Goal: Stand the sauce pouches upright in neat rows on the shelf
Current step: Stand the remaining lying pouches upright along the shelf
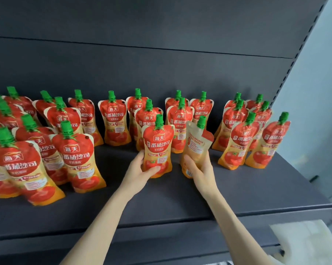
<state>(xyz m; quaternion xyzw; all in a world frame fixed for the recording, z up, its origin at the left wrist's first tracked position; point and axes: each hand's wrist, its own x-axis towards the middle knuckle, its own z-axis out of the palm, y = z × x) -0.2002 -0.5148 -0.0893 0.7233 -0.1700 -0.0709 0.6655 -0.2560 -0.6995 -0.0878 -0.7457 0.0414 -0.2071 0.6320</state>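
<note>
Red and orange sauce pouches with green caps stand on a dark grey shelf (161, 199). My left hand (142, 169) grips the lower part of one upright pouch (158, 142), its front label facing me. My right hand (199, 169) grips a second pouch (196, 146) just to the right, turned so its back faces me and leaning a little left. Both held pouches are at the shelf's middle, in front of the standing rows. Several pouches (69, 153) stand in rows at the left, several (115, 119) along the back, and a group (237, 142) at the right.
The shelf's dark back panel (161, 69) rises behind the pouches. An upright post with slots (287, 77) bounds the shelf on the right, beside a pale wall. A white crumpled bag (306, 243) lies at the lower right. Bare shelf surface lies in front of my hands.
</note>
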